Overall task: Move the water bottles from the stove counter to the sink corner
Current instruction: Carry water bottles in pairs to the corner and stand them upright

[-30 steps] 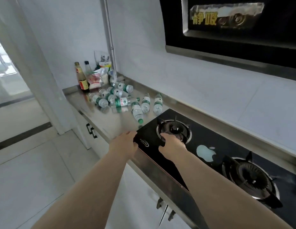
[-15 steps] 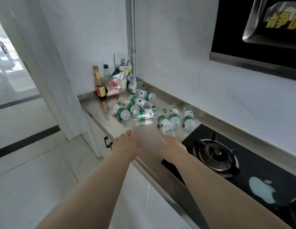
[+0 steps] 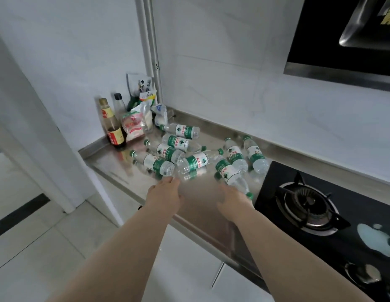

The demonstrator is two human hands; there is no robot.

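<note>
Several clear water bottles with green labels and green caps lie on their sides on the steel counter (image 3: 115, 166), left of the stove. My left hand (image 3: 165, 196) hovers over the counter's front, fingers apart, its fingertips just short of the nearest left bottle (image 3: 153, 162). My right hand (image 3: 232, 200) reaches the cap end of another lying bottle (image 3: 230, 173) and touches it without a clear grip. Between these two lies a crosswise bottle (image 3: 196, 162). Two more bottles (image 3: 256, 156) lie by the back wall.
A black gas stove (image 3: 333, 192) with a burner (image 3: 307, 202) sits to the right. A brown sauce bottle (image 3: 113, 127), a black-capped bottle (image 3: 119, 104) and food packets (image 3: 133, 125) fill the back corner. A range hood (image 3: 342, 40) hangs overhead; a doorway opens left.
My view and both hands have shifted left from the stove's burner to the bottles. My hands now reach the nearest bottles instead of resting on the stove's edge.
</note>
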